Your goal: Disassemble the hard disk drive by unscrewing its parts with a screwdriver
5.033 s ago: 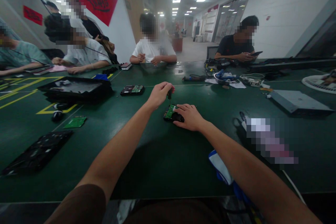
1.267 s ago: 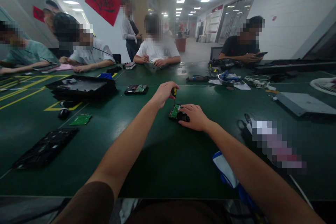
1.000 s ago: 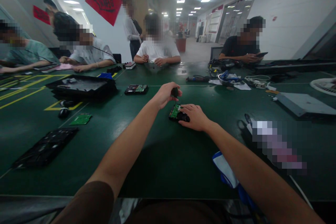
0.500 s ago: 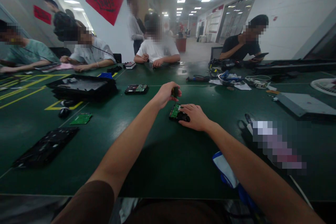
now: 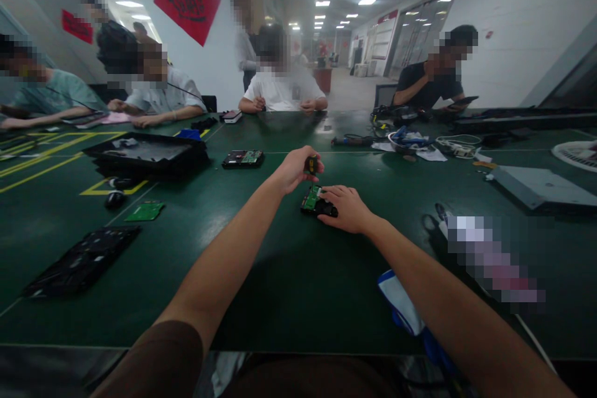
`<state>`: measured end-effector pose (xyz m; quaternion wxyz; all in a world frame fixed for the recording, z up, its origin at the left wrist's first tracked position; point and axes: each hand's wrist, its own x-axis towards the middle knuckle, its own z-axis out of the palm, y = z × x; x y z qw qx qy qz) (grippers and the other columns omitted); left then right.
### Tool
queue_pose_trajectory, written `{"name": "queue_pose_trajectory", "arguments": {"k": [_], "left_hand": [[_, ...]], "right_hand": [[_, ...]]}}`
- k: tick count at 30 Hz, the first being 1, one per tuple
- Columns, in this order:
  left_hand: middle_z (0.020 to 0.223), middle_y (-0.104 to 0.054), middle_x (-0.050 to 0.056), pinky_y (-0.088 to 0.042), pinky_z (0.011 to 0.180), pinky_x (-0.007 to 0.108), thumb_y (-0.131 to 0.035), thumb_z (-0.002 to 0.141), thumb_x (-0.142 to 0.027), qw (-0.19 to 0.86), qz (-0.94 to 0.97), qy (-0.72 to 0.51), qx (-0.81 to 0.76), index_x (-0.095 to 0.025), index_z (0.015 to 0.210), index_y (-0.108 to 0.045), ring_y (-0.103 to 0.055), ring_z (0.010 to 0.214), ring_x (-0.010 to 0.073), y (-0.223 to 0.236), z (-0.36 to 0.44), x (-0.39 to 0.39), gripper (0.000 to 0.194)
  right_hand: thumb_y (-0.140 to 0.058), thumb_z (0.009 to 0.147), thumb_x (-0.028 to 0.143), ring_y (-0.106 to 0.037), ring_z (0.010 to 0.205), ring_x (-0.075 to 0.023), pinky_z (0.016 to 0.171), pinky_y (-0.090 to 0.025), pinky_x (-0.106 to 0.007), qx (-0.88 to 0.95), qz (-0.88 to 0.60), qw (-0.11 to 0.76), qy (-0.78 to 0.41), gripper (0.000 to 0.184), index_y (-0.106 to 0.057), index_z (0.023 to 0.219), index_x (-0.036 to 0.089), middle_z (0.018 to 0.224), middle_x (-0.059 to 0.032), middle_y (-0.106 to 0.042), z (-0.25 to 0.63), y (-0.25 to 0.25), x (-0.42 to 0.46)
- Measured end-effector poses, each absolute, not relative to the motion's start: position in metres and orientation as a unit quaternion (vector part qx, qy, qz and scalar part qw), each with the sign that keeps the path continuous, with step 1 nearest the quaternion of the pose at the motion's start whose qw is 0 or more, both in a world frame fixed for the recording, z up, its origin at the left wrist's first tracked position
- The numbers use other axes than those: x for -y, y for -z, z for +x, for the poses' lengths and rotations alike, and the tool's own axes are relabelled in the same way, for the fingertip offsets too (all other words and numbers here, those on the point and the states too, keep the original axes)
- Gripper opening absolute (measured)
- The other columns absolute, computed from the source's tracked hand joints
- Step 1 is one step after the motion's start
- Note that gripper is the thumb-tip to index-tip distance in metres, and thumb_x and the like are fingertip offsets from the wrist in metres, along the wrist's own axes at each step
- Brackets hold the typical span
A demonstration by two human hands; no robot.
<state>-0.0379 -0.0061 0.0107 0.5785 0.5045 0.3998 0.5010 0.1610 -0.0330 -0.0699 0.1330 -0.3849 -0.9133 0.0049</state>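
A hard drive [image 5: 308, 204] with a green circuit board lies on the table in front of me. My left hand [image 5: 298, 169] is closed around a screwdriver [image 5: 311, 165] with a black and yellow handle, just above the drive's far edge. The screwdriver's tip is too small to make out. Across the drive's right side lies my right hand [image 5: 346, 206], fingers on top and thumb at the near edge, holding it against the table.
Left stand a second hard drive [image 5: 242, 158], a black tray [image 5: 144, 152], a loose green circuit board [image 5: 145, 211] and a black casing [image 5: 81, 260]. A blue-and-white cloth item [image 5: 400, 301] lies under my right forearm. Right are cables [image 5: 408, 137] and a grey metal box [image 5: 543, 186]. Several people sit around.
The screwdriver handle has turned and tilted in my left hand, so its yellow marking now shows. My right hand and the hard drive stay put. A person opposite has moved one hand.
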Motion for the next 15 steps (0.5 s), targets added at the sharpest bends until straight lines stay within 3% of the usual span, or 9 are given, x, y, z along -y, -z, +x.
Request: {"name": "queue_pose_trajectory", "arguments": {"k": [9, 15], "left_hand": [[0.080, -0.062, 0.008, -0.058, 0.063, 0.032, -0.060, 0.080, -0.032, 0.484, 0.557, -0.530, -0.417, -0.014, 0.077, -0.065, -0.060, 0.075, 0.0170, -0.0157, -0.0384, 0.0134, 0.018], [0.078, -0.067, 0.010, -0.056, 0.059, 0.031, -0.060, 0.080, -0.033, 0.562, 0.522, -0.512, -0.387, -0.015, 0.087, -0.060, -0.066, 0.073, 0.0201, -0.0106, -0.0375, 0.0074, 0.018]], "right_hand": [[-0.058, 0.088, 0.061, -0.040, 0.137, -0.0360, 0.108, -0.031, -0.054, 0.913, -0.384, 0.137, -0.005, 0.061, -0.056, 0.138, 0.026, 0.151, -0.0104, -0.047, 0.1607, 0.0713, 0.0325], [-0.058, 0.088, 0.061, -0.040, 0.135, -0.0360, 0.106, -0.032, -0.053, 0.915, -0.378, 0.144, -0.001, 0.061, -0.056, 0.138, 0.024, 0.150, -0.0114, -0.048, 0.1610, 0.0721, 0.0328]]}}
